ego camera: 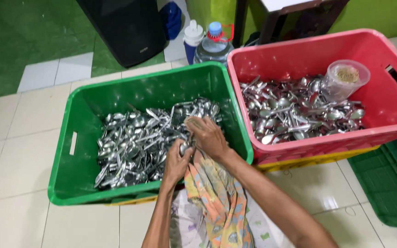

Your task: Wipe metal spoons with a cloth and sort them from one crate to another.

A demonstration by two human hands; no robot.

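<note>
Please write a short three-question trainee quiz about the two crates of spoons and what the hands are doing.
1. True or false: both hands are over the green crate.
2. Which crate holds the clear plastic container? A green, B red
3. What does the left hand grip?

Key:
1. True; the right hand is there too.
2. B, the red crate.
3. A metal spoon, beside a patterned cloth.
</note>
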